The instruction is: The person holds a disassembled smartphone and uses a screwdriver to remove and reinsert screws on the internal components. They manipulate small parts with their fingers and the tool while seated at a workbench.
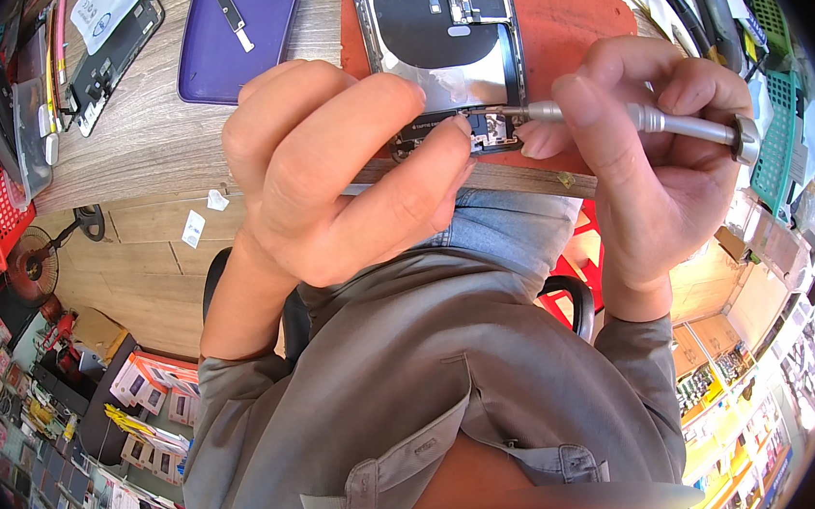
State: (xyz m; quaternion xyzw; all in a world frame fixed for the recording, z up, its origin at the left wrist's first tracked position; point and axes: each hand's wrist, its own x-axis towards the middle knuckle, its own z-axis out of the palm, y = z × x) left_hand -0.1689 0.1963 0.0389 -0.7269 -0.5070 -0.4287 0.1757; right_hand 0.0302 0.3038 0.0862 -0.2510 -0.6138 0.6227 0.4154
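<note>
An opened smartphone (493, 63) lies on a red mat at the table's near edge, its insides showing. My right hand (646, 151) grips a silver precision screwdriver (697, 125) lying almost level. The screwdriver's thin tip points left and meets the dark strip of parts at the phone's lower end. My left hand (333, 179) has its fingers curled over the phone's lower left corner. Its index fingertip and thumb rest at the phone near the driver's tip; whether a tiny part lies between them is hidden.
A purple tray (243, 31) with a slim dark part stands left of the phone. Farther left are another phone part (119, 62) and a red basket (6, 207). Pliers-like tools (687, 12) and a green basket (776, 140) lie right. The red mat (575, 12) reaches past the phone.
</note>
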